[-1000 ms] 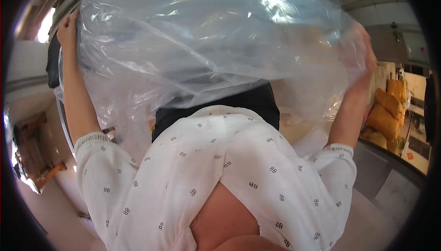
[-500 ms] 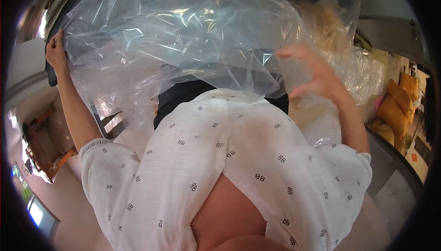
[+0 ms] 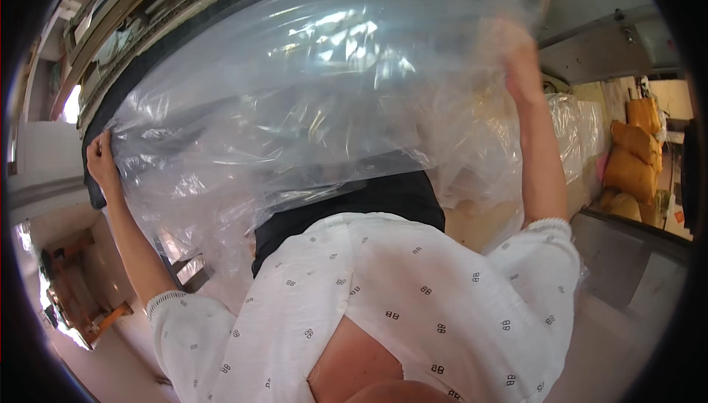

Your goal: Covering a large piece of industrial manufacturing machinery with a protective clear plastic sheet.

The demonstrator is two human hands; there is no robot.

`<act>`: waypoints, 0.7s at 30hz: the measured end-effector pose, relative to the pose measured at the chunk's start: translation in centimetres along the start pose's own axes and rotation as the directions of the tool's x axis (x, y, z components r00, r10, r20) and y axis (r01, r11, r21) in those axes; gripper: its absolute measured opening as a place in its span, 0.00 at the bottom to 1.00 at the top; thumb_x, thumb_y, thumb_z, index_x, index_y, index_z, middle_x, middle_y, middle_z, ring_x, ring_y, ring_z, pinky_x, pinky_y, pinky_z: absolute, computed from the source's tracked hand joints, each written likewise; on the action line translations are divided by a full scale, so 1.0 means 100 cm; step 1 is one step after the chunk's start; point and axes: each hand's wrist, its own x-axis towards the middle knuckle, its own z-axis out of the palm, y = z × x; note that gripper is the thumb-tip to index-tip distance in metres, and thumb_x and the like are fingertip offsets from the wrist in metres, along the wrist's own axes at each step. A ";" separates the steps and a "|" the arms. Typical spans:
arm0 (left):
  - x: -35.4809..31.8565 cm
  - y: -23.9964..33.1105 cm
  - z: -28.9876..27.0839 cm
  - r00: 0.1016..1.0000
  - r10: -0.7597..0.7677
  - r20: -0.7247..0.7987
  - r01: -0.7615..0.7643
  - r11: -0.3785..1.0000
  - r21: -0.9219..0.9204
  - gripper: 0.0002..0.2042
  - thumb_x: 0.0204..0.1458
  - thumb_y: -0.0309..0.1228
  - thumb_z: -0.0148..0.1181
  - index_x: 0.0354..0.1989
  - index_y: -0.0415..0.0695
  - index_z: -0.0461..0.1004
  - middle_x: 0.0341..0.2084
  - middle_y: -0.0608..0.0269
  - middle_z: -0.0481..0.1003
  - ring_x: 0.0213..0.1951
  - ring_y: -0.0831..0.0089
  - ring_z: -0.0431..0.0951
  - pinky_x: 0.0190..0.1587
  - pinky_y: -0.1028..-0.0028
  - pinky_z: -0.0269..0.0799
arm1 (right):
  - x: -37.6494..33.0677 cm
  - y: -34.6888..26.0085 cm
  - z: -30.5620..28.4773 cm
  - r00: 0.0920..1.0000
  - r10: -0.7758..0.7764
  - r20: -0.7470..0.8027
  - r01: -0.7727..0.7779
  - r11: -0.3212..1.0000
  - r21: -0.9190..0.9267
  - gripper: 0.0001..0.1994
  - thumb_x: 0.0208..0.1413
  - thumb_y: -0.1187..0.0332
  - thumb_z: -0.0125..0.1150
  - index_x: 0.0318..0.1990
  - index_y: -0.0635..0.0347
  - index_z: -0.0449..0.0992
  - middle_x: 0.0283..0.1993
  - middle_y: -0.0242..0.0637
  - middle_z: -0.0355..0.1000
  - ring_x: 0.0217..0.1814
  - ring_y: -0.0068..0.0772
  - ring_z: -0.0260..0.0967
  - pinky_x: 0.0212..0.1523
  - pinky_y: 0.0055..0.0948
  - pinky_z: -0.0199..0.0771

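Observation:
A large sheet of clear plastic film (image 3: 295, 101), wrinkled and shiny, spreads over a dark surface in front of me and hangs toward my waist. At its left edge my left hand (image 3: 102, 160) is closed on a gathered bit of the film, beside the dark border. Far to the right, my right hand (image 3: 521, 64) is at the film's right part with the arm stretched forward. Motion smears its fingers, so I cannot tell whether they grip the film or lie on it.
A dark padded edge (image 3: 122, 112) curves along the far left side, with wooden slats (image 3: 140, 16) beyond it. Yellow-brown wrapped bundles (image 3: 633, 152) are stacked at the right. Near my left elbow stands a brown wooden frame (image 3: 81, 278). More crumpled film (image 3: 571, 126) lies at the right.
My right hand has moved from near my body forward and right to the film's far right. The film is flatter and more stretched out. The left hand keeps its hold at the left edge.

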 end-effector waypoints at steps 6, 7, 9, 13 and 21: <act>-0.011 -0.028 -0.016 0.999 -0.046 -0.019 0.046 0.998 -0.031 0.09 0.51 0.33 0.58 0.33 0.39 0.76 0.27 0.68 0.71 0.29 0.81 0.66 0.36 0.82 0.62 | -0.019 0.058 -0.018 0.917 0.389 0.088 -0.355 0.897 -0.263 0.18 0.56 0.55 0.50 0.18 0.52 0.64 0.14 0.22 0.56 0.16 0.14 0.50 0.18 0.19 0.47; -0.011 -0.033 -0.016 1.000 -0.015 -0.026 0.014 1.000 -0.014 0.08 0.51 0.32 0.58 0.33 0.39 0.76 0.27 0.69 0.71 0.29 0.82 0.66 0.35 0.82 0.62 | -0.024 0.061 -0.020 0.869 0.479 0.125 -0.435 0.858 -0.273 0.18 0.55 0.55 0.51 0.18 0.53 0.64 0.12 0.23 0.55 0.15 0.15 0.49 0.17 0.20 0.48; -0.008 -0.043 -0.013 0.999 -0.035 -0.016 0.035 0.999 -0.024 0.09 0.52 0.33 0.57 0.34 0.39 0.76 0.28 0.67 0.72 0.32 0.80 0.68 0.38 0.81 0.63 | -0.023 0.059 -0.027 0.809 0.570 0.144 -0.517 0.807 -0.286 0.18 0.54 0.56 0.52 0.17 0.55 0.64 0.11 0.23 0.54 0.14 0.16 0.49 0.16 0.22 0.48; -0.003 -0.043 -0.018 0.999 -0.048 -0.018 0.047 0.998 -0.037 0.11 0.53 0.35 0.56 0.35 0.38 0.75 0.30 0.66 0.73 0.35 0.78 0.70 0.42 0.80 0.64 | 0.001 0.020 -0.008 0.863 -0.443 0.244 0.350 0.176 -0.920 0.11 0.53 0.62 0.53 0.27 0.61 0.69 0.23 0.36 0.67 0.24 0.35 0.64 0.25 0.31 0.63; -0.003 -0.039 -0.019 0.996 0.056 -0.074 -0.060 0.996 -0.062 0.07 0.53 0.30 0.56 0.34 0.39 0.76 0.28 0.67 0.73 0.33 0.80 0.69 0.42 0.80 0.63 | 0.080 0.028 0.079 0.709 -0.552 0.440 0.649 0.265 -0.713 0.18 0.56 0.60 0.49 0.49 0.63 0.67 0.55 0.43 0.62 0.59 0.44 0.57 0.56 0.36 0.58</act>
